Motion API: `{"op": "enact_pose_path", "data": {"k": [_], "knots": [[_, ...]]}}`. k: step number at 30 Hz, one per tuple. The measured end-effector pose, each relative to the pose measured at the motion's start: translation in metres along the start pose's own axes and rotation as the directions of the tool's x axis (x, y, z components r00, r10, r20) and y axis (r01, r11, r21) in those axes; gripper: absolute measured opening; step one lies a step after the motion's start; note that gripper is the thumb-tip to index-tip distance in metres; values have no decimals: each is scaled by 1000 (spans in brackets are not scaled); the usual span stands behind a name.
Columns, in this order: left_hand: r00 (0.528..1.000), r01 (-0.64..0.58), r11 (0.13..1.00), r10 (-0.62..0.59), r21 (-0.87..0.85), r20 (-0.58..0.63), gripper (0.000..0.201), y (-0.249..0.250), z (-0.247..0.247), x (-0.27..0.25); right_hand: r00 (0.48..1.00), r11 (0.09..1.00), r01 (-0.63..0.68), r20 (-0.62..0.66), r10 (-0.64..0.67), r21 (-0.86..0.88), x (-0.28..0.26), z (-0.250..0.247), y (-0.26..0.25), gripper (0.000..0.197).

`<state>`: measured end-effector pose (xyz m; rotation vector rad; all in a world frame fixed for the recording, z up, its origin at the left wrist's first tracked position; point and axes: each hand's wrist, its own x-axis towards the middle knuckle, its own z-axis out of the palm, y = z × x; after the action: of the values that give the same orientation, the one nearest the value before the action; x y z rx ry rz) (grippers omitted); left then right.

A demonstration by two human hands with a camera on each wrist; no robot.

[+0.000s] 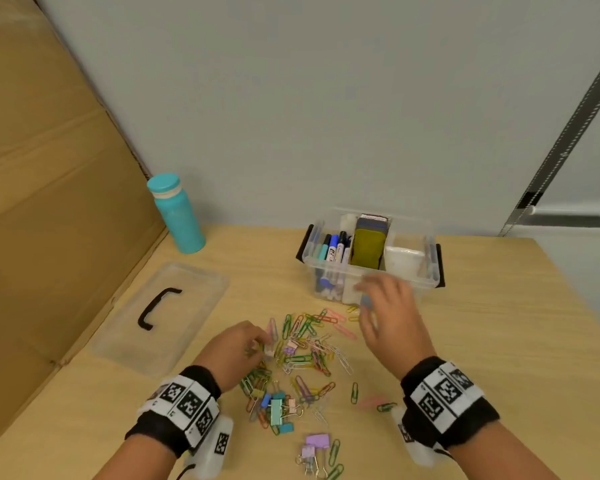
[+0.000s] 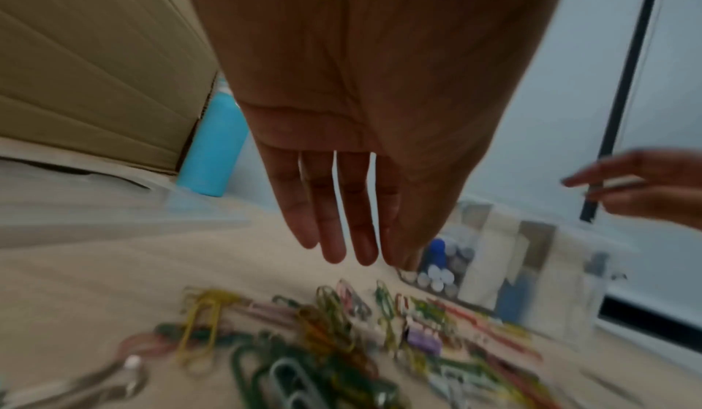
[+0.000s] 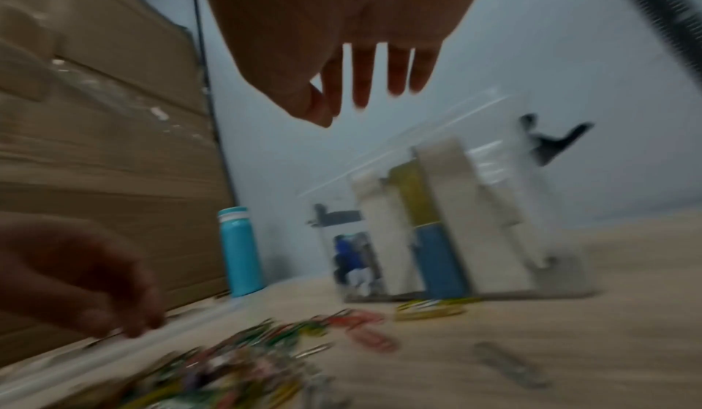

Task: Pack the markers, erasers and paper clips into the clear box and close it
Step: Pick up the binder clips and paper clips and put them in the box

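A clear box (image 1: 369, 271) stands open on the tabletop (image 1: 499, 341), with about five markers (image 1: 333, 249) upright at its left end, two erasers (image 1: 369, 245) standing in the middle and a white insert at its right. Just in front of the box lies a scatter of paper clips (image 1: 305, 344), too many to count, with some binder clips (image 1: 278, 408). The left hand (image 1: 238, 344) has its fingers down among the clips; whether it pinches any cannot be told. The right hand (image 1: 390, 313) hovers over the box's front wall, fingers spread, holding nothing. The lid (image 1: 160, 317) lies flat left of the box, one bottle (image 1: 175, 213) behind the lid.
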<state>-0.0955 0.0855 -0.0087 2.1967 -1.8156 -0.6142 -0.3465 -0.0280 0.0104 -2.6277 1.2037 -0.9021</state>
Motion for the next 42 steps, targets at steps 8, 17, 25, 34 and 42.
{"op": "enact_pose_path", "data": {"k": [8, 17, 25, 34, 42], "knots": [[999, -19, 985, 12, 171, 42, 26, -4, 18, 15, 711, 949, 313, 653, -261, 38, 19, 75, -52, 35], [997, -58, 980, 48, 188, 58, 15, -9, 20, 26, 683, 920, 392, 673, -285, -8, 24, 93, -52, 27], [997, -57, 943, 39, -328, -61, 7, -26, 14, 33, 815, 715, -502, 542, 203, 486, 16, 77, -34, 12], [985, 57, 639, -164, -767, -63, 2, -45, -9, 38, 687, 289, -726, 683, 249, 625, 17, 74, -30, 15], [981, 146, 777, -196, -613, -14, 24, -64, -9, 19, 691, 976, 214, 712, -125, -37, 28, 82, -44, 29]]}}
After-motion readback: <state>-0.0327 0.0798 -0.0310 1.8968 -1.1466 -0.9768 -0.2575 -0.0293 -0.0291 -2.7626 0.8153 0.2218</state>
